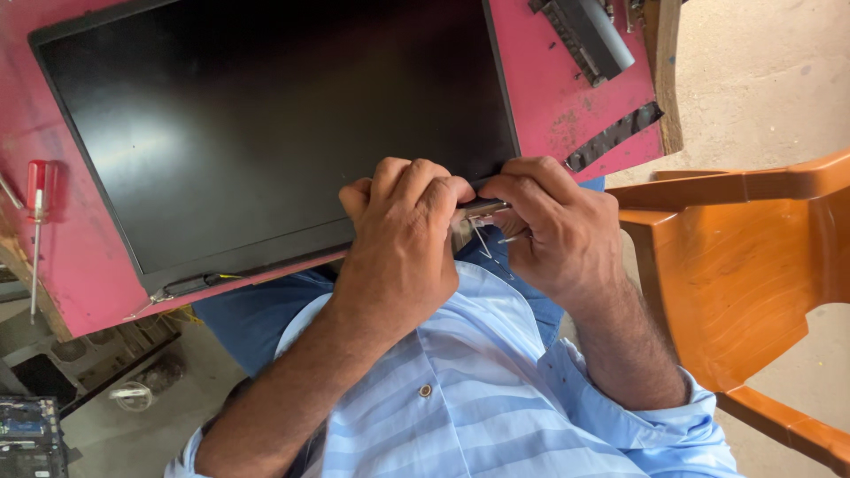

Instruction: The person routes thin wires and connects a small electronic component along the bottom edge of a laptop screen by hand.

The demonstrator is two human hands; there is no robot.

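**Hands at the edge of a laptop screen panel**

Gripping the lower right edge of a black screen panel (266,133), our left hand (403,235) is curled closed over it, likely to steady it. Our right hand (553,226) pinches a small metal piece (482,211) beside it. The panel fills the pink worktop (549,97). A red screwdriver (37,212) lies far left; an orange chair (744,265) crowds the right.
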